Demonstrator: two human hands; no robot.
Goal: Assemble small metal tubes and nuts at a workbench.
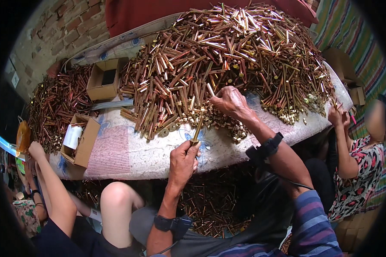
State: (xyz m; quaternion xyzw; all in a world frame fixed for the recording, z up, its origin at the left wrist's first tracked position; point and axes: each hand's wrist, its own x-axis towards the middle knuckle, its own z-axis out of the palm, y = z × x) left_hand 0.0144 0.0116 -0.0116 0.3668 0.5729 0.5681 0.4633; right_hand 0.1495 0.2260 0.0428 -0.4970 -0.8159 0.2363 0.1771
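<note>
My left hand (184,162) is closed around the lower end of a brass-coloured bolt (197,128) with a wide round flange near my fingers. The bolt stands roughly upright over the table's front part. At the pile's near edge my right hand (231,102) is closed, its thumb and fingertips pressed together. A short pale metal tube (210,89) sticks up from those fingertips. Beyond both hands rises a big heap of copper-coloured metal tubes (210,51). Small brass nuts (227,124) lie loose just below my right hand.
A patterned cloth (111,150) covers the table. Two open cardboard boxes, one farther back (102,79) and one nearer (86,145), stand at left beside a second tube heap (60,103). Co-workers' hands work at far left (36,150) and far right (336,115). More metal pieces (210,201) lie below the table.
</note>
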